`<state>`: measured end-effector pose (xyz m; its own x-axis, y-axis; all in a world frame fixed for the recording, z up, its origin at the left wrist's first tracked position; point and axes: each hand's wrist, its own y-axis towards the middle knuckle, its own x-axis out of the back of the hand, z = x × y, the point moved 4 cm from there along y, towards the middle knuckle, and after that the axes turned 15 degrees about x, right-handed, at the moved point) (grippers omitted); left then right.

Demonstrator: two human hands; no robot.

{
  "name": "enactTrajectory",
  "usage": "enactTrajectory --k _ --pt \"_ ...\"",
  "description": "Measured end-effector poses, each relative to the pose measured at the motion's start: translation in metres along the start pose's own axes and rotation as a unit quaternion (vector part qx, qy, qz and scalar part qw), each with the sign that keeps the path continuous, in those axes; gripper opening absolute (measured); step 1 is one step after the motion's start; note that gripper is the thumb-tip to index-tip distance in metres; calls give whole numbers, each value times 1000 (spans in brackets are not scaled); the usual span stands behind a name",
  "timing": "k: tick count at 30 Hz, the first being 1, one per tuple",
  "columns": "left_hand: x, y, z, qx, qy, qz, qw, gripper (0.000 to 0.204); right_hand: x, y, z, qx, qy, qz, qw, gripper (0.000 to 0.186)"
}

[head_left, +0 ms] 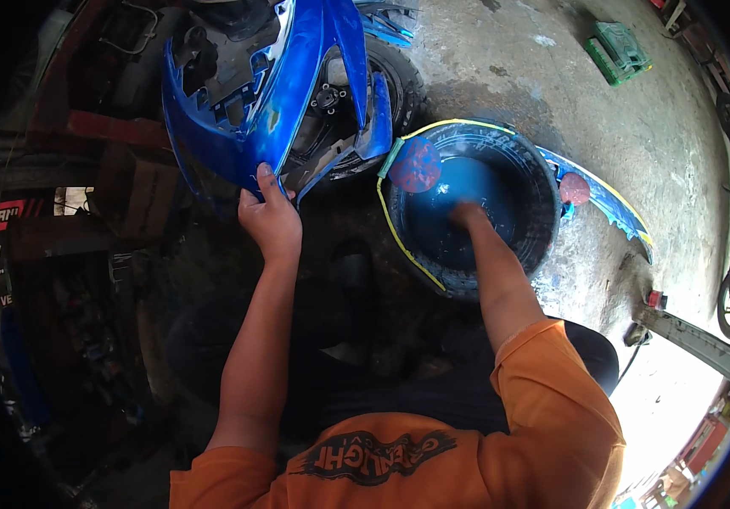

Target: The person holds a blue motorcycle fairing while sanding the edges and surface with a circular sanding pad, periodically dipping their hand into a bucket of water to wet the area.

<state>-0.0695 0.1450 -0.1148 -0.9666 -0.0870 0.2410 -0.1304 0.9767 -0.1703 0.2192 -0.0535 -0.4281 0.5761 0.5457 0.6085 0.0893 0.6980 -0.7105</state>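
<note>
A glossy blue motorcycle fairing panel [250, 153], with patches of worn or sanded paint, stands ahead of me on the left. My left hand [272, 220] is closed around its near lower end, thumb on top. To the right is a round black bucket [543, 174] holding cloudy bluish water [475, 174]. My right hand [467, 214] reaches down into that water, its fingers submerged and blurred, so what they hold is hidden. A reddish round pad [416, 165] sits at the bucket's upper left rim, beside a yellow-green strip [395, 233] running along the edge.
A black wheel [403, 85] lies behind the fairing panel. Right of the bucket, a blue trim piece [611, 199] rests on the concrete floor with a second reddish round pad [575, 188] on it. A green plastic case [618, 53] sits farther back. A cardboard box [131, 191] stands left.
</note>
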Motion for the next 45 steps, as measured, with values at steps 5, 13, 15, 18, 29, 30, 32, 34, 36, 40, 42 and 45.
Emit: enactTrajectory --k 5,13,15,18,29,30,32,34,36,40,42,45 --pt "-31 -4 -1 -1 -16 27 999 44 -34 13 -46 63 -184 33 980 46" --pt "-20 -9 -8 -21 12 33 999 42 -14 0 -2 4 32 -60 998 55" --pt "-9 -6 -5 -27 22 22 999 41 -19 1 12 43 70 -49 995 55" --pt "-18 -11 -14 -17 -14 84 996 39 -43 10 -19 3 29 -111 993 50" --pt "-21 -19 -19 96 -99 178 974 27 -18 -23 -44 -122 475 -190 850 59" --pt "-22 -19 -20 96 -89 179 975 27 -22 -25 -45 -132 507 -206 826 62" --pt "-23 -21 -20 98 -83 187 974 26 -28 -29 -48 -165 534 -222 799 63" --pt "-24 -19 -21 93 -83 192 973 25 -29 -29 -54 -215 563 -253 757 61" --pt "-22 -20 -19 102 -80 197 972 26 -39 -29 -47 -223 624 -234 711 57" --pt "-25 -27 -20 115 -97 189 970 27 -31 -37 -27 -72 858 -48 506 51" --pt "-30 -25 -16 107 -126 178 970 31 -8 -50 -27 42 892 -37 448 47" --pt "-20 -14 0 154 -190 191 950 36 33 -83 2 40 883 -64 464 46"
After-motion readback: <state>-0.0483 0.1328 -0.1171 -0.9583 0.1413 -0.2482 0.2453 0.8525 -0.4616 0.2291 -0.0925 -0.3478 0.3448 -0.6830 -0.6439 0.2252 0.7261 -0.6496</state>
